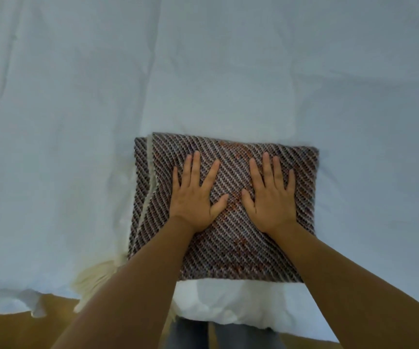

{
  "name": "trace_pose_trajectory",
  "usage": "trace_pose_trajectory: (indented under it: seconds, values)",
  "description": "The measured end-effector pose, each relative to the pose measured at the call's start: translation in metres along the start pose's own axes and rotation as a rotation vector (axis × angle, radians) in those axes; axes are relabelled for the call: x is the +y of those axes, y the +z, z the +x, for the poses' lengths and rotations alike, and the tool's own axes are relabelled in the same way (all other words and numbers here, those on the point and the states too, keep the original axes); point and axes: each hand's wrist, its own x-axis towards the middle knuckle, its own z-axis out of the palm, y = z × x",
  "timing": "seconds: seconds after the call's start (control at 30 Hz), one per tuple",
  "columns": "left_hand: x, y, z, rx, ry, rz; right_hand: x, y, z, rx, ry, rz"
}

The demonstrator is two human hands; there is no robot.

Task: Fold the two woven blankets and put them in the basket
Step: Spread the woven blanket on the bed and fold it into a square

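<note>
A woven blanket (231,248) with dark brown and pale diagonal stripes and some orange patches lies folded into a thick square near the front edge of the bed. Cream fringe (95,278) sticks out from its lower left corner. My left hand (195,195) lies flat on the blanket's left half, fingers spread. My right hand (270,195) lies flat on the right half, fingers spread too. Neither hand grips anything. No second blanket and no basket is in view.
A pale white sheet (203,71) covers the bed, which fills most of the view, with soft creases on the left. The sheet's front edge (37,311) hangs over a brown floor (14,331). My legs in grey-blue trousers (218,336) stand against the bed.
</note>
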Motion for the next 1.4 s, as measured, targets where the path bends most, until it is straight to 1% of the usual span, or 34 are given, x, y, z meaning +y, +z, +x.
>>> trace_pose_trajectory:
  seconds: [0.07, 0.13, 0.17, 0.23, 0.33, 0.4, 0.5, 0.57, 0.7, 0.87, 1.03, 1.13, 1.17, 1.23, 1.3, 1.33, 1.4]
  values:
    - [0.0, -0.009, 0.003, -0.036, 0.036, -0.042, -0.008, -0.007, 0.003, -0.029, 0.058, -0.001]
    - [-0.002, -0.025, -0.002, -0.002, 0.075, -0.077, -0.029, -0.018, 0.001, 0.011, 0.125, 0.072]
    - [-0.007, -0.032, -0.008, 0.045, 0.093, -0.078, -0.044, -0.024, -0.002, 0.054, 0.116, 0.117]
    - [-0.023, -0.042, -0.025, 0.127, 0.089, -0.048, -0.078, -0.032, -0.006, 0.098, 0.029, 0.186]
    - [-0.05, -0.038, -0.043, 0.119, -0.017, -0.001, -0.121, -0.026, -0.007, 0.035, -0.078, 0.155]
    - [-0.057, -0.03, -0.041, 0.104, -0.064, -0.006, -0.127, -0.015, -0.001, 0.014, -0.102, 0.095]
    - [-0.056, -0.015, -0.032, 0.086, -0.089, -0.016, -0.104, -0.003, 0.004, 0.032, -0.153, 0.038]
    - [-0.055, -0.007, -0.03, 0.076, -0.113, -0.004, -0.079, -0.001, 0.003, 0.044, -0.141, 0.037]
    - [-0.055, -0.002, -0.027, 0.07, -0.135, 0.028, -0.038, -0.002, -0.002, 0.05, -0.053, 0.04]
    - [-0.051, -0.005, -0.028, 0.079, -0.133, -0.003, 0.002, -0.006, -0.009, 0.084, 0.074, 0.044]
    - [-0.053, -0.008, -0.032, 0.061, -0.134, 0.035, 0.011, -0.005, -0.017, 0.09, 0.199, 0.031]
    - [-0.051, -0.015, -0.029, -0.008, -0.151, 0.064, 0.006, -0.013, -0.019, 0.086, 0.23, 0.009]
    - [-0.048, -0.02, -0.029, -0.01, -0.147, 0.086, 0.001, -0.018, -0.021, 0.109, 0.229, 0.006]
    - [-0.04, -0.03, -0.04, 0.066, -0.115, 0.078, -0.024, -0.027, -0.032, 0.205, 0.194, 0.048]
    - [-0.029, -0.032, -0.069, 0.19, -0.057, 0.012, -0.069, -0.029, -0.053, 0.278, 0.091, 0.141]
    - [-0.024, -0.027, -0.089, 0.206, -0.033, -0.021, -0.095, -0.026, -0.065, 0.259, 0.018, 0.182]
    - [-0.024, -0.008, -0.126, 0.131, -0.014, 0.014, -0.134, -0.011, -0.088, 0.147, -0.097, 0.208]
